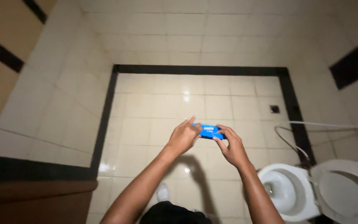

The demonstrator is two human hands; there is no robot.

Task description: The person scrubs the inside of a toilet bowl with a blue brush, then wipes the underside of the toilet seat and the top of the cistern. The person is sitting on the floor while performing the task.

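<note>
Gripping a small blue packet (208, 130), both hands meet above the toilet (289, 195).

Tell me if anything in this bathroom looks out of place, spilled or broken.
Nothing stands out. Both hands, left hand and right hand, hold a small blue packet above the tiled floor, which shows glare but no visible spill. The toilet has its lid open, and a hose loops beside it.
</note>
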